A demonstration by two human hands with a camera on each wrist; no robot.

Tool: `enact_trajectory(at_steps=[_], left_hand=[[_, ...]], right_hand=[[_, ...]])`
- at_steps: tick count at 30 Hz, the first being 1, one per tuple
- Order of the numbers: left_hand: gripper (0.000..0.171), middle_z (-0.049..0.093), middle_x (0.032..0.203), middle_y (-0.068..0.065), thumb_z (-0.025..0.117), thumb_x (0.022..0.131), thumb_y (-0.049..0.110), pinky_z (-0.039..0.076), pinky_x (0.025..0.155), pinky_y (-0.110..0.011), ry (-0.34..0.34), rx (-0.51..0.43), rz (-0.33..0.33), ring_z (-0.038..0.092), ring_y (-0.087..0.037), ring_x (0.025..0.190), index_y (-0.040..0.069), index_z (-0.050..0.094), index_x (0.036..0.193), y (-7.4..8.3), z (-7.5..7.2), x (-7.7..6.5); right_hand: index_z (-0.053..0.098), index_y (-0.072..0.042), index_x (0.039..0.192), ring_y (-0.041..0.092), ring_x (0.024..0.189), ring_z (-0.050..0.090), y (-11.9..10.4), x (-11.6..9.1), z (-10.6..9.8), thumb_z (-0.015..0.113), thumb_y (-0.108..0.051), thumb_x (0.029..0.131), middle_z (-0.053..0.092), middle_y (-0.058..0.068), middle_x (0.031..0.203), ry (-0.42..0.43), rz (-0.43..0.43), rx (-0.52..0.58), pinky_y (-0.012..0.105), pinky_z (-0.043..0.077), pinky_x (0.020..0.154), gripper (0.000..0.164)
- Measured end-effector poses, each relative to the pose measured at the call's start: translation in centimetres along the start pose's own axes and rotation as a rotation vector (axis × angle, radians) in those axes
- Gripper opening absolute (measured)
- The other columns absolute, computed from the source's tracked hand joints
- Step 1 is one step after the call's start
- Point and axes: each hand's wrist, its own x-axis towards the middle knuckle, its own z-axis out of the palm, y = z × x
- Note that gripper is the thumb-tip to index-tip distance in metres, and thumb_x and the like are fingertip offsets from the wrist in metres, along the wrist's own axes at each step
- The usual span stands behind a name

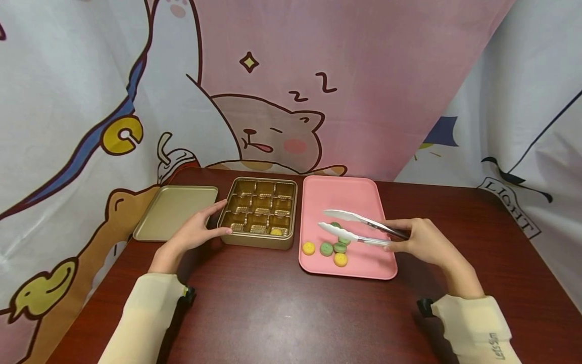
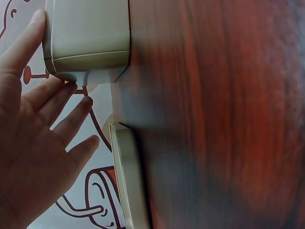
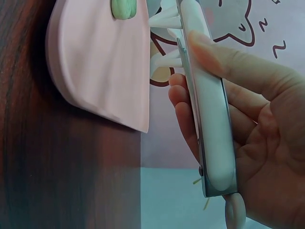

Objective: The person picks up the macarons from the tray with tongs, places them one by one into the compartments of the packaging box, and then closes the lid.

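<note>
My left hand rests at the left front corner of a gold tin, its thumb by the front wall and its fingers, nearly straight, along the left side. Inside the tin sits a divided gold insert; one yellow macaron lies in its front right compartment. With my right hand I hold tongs between thumb and fingers. Their two white tips are spread apart, with nothing visible between them, above a pink tray. On that tray lie several green macarons and two yellow ones, partly overlapped by the tongs.
A flat gold lid lies left of the tin. The tray stands close to the tin's right side. A printed cloth hangs behind the dark wooden table and along its sides.
</note>
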Motion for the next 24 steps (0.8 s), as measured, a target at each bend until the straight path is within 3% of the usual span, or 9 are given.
enact_trajectory(at_steps=[24], left_hand=[[0.087, 0.03, 0.163, -0.017, 0.075, 0.088, 0.036, 0.026, 0.117, -0.064, -0.012, -0.021, -0.008, 0.028, -0.043, 0.149, 0.011, 0.03, 0.158, 0.07, -0.11, -0.05]], right_hand=[[0.069, -0.005, 0.127, 0.018, 0.083, 0.061, 1.06, -0.28, 0.19, 0.087, -0.022, 0.075, 0.075, 0.017, 0.109, -0.019, 0.019, -0.006, 0.022, 0.05, 0.068, 0.057]])
